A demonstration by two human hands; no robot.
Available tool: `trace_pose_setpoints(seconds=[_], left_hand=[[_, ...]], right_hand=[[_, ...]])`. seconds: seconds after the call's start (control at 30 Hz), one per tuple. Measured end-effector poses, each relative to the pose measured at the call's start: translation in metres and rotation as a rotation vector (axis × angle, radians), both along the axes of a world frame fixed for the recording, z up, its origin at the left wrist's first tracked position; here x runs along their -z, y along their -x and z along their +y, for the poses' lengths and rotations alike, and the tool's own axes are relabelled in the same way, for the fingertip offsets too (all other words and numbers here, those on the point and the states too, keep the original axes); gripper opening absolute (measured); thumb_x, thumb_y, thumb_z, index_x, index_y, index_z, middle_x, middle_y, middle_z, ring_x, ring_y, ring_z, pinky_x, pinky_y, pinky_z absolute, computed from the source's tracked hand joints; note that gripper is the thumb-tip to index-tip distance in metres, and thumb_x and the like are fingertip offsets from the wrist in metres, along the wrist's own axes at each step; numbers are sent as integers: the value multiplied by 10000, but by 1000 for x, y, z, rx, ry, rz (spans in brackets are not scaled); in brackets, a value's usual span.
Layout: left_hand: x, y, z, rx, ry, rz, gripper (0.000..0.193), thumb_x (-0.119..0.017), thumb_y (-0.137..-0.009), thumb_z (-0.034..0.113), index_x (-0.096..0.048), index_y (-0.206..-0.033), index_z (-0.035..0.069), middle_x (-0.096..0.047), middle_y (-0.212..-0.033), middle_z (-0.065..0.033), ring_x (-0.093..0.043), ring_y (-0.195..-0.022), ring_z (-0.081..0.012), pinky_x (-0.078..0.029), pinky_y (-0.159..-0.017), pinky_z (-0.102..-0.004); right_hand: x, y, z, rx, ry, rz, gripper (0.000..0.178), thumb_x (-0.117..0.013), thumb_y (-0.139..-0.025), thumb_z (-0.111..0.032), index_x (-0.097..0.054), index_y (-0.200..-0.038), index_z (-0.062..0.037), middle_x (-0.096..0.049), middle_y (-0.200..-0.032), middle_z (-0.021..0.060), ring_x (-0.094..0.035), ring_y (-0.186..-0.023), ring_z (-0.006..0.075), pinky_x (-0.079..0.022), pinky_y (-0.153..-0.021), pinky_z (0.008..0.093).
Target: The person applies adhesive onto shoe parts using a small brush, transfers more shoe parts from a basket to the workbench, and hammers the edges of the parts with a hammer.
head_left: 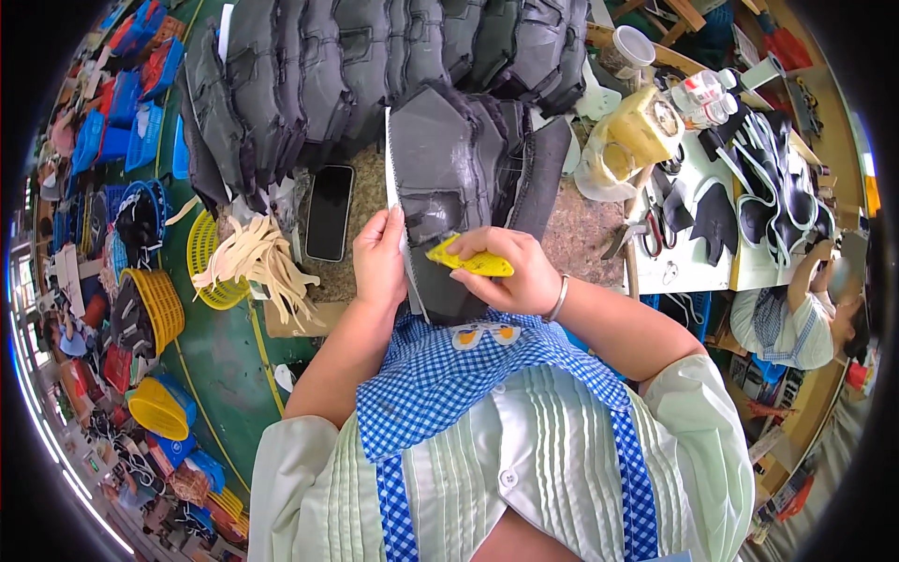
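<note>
A black leather-like panel [433,211] with a white strip along its left edge lies in front of me, its lower end near my checked apron. My left hand [381,258] pinches that edge, thumb on top. In my right hand [523,272] is a flat yellow hand tool [482,263], gripped between thumb and fingers and resting over the panel; its exact kind is not clear. More black panels [538,173] overlap just right of this one. Behind them stands a long row of similar black pieces [365,66], packed side by side.
A phone [330,214] lies left of the panel, near a bundle of beige strips [257,267] over a yellow basket [208,245]. To the right are a yellowed glue container [629,131], scissors [653,231] and plastic bottles [702,94]. Another person [787,323] sits at far right.
</note>
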State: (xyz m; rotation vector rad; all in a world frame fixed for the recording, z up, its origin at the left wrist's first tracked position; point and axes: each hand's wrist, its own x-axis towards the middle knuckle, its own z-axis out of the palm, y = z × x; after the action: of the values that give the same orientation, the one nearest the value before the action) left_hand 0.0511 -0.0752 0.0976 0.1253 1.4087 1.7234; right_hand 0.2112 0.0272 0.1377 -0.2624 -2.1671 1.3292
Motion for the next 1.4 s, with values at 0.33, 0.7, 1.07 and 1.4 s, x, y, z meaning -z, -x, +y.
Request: trace_pose_setpoints(seconds=[0.33, 0.7, 1.07, 1.4], left_hand=[[2, 0, -3, 0, 10, -72, 196, -499, -975, 178, -602, -940, 15, -593, -797, -2, -527, -675, -69, -454, -644, -226], [10, 4, -5, 83, -31, -83, 184, -486, -979, 179, -583, -932, 30, -617, -854, -19, -555, -742, -75, -466, -678, -241], [30, 15, -8, 78, -45, -195, 170, -479, -974, 165, -580, -998, 30, -642, -927, -71, -628, -812, -169, -535, -759, -320], [32, 10, -8, 35, -15, -160, 184, -472, -982, 185, -565, -1022, 31, -632, -945, -67, -618, -843, -161, -528, -761, -315]], right_hand=[[-11, 7, 15, -11, 35, -78, 186, -719, -776, -134, -589, -867, -37, -649, -810, 120, -663, -745, 279, -534, -677, 339], [-7, 12, 27, 266, -21, -70, 186, -725, -759, -151, -604, -845, -39, -638, -793, 135, -658, -708, 284, -532, -652, 350], [18, -41, 35, 8, 210, -406, 226, -713, -779, -206, -610, -760, -6, -617, -615, 56, -616, -571, 103, -481, -517, 253], [26, -65, 13, -31, 280, -416, 138, -648, -839, -96, -568, -917, -14, -668, -939, 101, -649, -764, 134, -520, -672, 247]])
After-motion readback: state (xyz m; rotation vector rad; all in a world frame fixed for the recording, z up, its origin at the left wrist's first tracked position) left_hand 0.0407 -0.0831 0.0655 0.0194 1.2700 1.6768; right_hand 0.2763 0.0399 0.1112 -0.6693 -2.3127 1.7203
